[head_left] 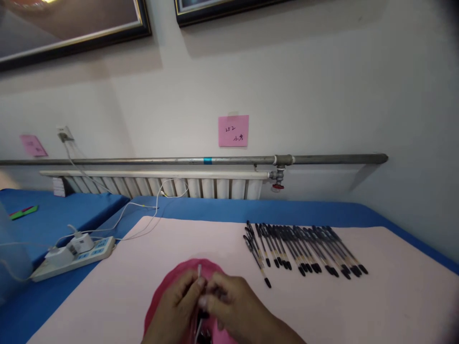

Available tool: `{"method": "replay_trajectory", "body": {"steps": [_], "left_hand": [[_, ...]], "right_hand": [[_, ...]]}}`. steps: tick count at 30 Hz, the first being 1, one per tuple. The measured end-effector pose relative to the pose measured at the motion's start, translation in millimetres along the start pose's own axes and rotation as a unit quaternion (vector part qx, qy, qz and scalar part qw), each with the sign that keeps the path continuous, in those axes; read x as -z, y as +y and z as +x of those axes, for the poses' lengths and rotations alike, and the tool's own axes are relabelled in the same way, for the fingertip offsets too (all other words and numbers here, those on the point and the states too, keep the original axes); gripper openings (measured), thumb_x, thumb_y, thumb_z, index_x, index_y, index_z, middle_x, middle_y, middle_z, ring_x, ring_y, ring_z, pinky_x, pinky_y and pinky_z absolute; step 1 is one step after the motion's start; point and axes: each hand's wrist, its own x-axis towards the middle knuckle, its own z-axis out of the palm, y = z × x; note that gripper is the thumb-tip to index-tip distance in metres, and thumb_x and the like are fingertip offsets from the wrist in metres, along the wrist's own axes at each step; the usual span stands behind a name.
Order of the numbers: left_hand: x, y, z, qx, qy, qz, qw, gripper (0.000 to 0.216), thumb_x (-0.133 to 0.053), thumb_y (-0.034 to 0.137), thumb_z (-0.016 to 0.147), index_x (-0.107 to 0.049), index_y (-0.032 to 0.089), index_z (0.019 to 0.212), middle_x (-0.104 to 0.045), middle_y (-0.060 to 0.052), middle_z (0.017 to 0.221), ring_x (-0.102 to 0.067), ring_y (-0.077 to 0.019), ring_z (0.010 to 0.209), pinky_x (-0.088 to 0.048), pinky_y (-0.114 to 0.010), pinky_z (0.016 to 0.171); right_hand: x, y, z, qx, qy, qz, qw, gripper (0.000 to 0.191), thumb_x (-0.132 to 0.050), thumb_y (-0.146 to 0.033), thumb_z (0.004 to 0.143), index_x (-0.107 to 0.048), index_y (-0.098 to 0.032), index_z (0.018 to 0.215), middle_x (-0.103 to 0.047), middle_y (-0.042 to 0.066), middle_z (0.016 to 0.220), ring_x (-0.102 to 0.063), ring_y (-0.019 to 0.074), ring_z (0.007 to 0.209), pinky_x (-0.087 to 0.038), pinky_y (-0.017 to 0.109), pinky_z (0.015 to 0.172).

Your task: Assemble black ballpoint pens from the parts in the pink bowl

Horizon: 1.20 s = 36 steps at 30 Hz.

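My left hand and my right hand meet at the bottom centre, fingers pinched together over a red round container. Between the fingertips stands a thin pen part, its pale tip pointing up; both hands hold it. More dark pen pieces show below the fingers, partly hidden. To the right, a row of several black-capped pens lies side by side on the pale pink mat.
A white power strip with chargers and white cables lies at the left on the blue tablecloth. Behind stand a radiator, a metal pipe and a pink note on the wall.
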Motion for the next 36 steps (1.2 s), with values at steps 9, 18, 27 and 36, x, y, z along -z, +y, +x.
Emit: {"method": "replay_trajectory", "body": {"steps": [9,18,27,36], "left_hand": [[-5.0,-9.4,0.5,0.057,0.057,0.153,0.985,0.027,-0.055,0.037,0.074,-0.051,0.020,0.054,-0.057,-0.002,0.054,-0.055,-0.0160,0.048,-0.036,-0.022,0.044],[0.4,0.5,3.5,0.038,0.093,0.079,0.992,0.025,-0.057,0.042,0.073,-0.067,0.020,0.080,-0.066,-0.005,0.071,-0.062,-0.0210,0.070,-0.045,-0.026,0.058],[8.6,7.3,8.7,0.057,0.044,-0.308,0.949,0.043,-0.066,0.053,0.068,-0.060,0.014,0.085,-0.036,0.010,0.050,-0.023,-0.0024,0.039,-0.019,-0.016,0.038],[19.9,-0.7,15.4,0.026,0.106,-0.325,0.939,0.039,-0.069,0.050,0.066,-0.055,0.014,0.072,-0.032,0.011,0.046,-0.023,-0.0012,0.036,-0.017,-0.015,0.036]], "right_hand": [[74.2,25.4,8.1,-0.152,0.132,-0.405,0.892,0.021,-0.044,0.003,0.071,-0.059,-0.011,0.077,-0.060,0.010,0.070,-0.056,0.0207,0.063,-0.026,0.028,0.052],[70.2,12.5,7.5,-0.141,0.123,-0.333,0.924,0.020,-0.043,0.000,0.070,-0.055,-0.015,0.072,-0.054,0.003,0.061,-0.052,0.0141,0.055,-0.028,0.024,0.048],[15.6,-20.8,-5.4,-0.066,-0.120,0.087,0.987,0.017,-0.046,-0.007,0.060,-0.053,-0.018,0.070,-0.045,-0.006,0.055,-0.040,0.0083,0.052,-0.027,0.021,0.049],[-0.9,-21.7,-8.1,-0.082,-0.174,0.113,0.975,0.019,-0.048,-0.033,0.077,-0.044,-0.020,0.064,-0.043,-0.004,0.059,-0.038,0.0093,0.054,-0.026,0.023,0.052]]}}
